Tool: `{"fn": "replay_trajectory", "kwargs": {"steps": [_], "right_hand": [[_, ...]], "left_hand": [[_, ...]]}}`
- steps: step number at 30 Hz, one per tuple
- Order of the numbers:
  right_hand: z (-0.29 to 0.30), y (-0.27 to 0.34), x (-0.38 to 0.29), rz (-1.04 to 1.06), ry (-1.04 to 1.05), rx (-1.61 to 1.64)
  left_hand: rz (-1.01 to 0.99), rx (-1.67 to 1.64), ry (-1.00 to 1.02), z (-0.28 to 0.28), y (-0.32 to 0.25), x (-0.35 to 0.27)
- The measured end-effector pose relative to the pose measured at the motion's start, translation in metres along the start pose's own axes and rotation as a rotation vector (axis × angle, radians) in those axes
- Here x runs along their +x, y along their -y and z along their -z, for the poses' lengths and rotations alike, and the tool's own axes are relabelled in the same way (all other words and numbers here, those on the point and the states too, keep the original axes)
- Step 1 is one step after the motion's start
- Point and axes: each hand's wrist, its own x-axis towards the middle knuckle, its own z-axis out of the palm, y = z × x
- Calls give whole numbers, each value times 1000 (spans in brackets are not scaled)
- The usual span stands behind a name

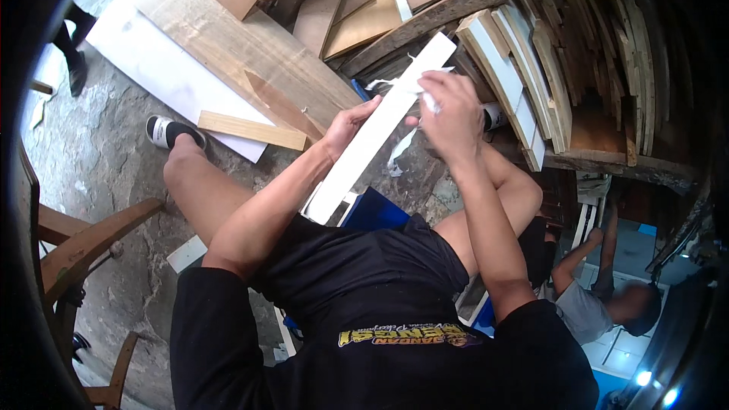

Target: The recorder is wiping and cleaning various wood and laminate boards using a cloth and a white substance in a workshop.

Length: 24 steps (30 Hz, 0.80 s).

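A long white board slants up and away from my lap, its near end close to my black shorts. My left hand grips its left edge around the middle. Over the upper part of the board is my right hand, slightly blurred, with a crumpled white scrap between its fingers. Thin torn white shreds stick out along the board's upper left edge. A longer loose strip dangles below my right hand. Whether the shreds are film or paper, I cannot tell.
Wide wooden panels and a white sheet lie ahead on the left, with a short wooden slat across them. At right, a rack holds several upright boards. Wooden chair-like frames stand left. Another person is at far right.
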Motion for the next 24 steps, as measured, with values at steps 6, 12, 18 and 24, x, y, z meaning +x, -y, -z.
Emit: {"fn": "replay_trajectory", "kwargs": {"steps": [6, 12, 18, 24], "right_hand": [[-11, 66, -56, 345, 132, 36], [28, -45, 21, -160, -83, -103], [21, -90, 17, -677, -315, 647], [-26, -15, -32, -628, -225, 888]], "left_hand": [[-73, 247, -317, 3, 8, 5], [-25, 342, -74, 17, 3, -3], [-181, 378, -195, -4, -9, -2], [-236, -17, -72, -1, -30, -9]]}}
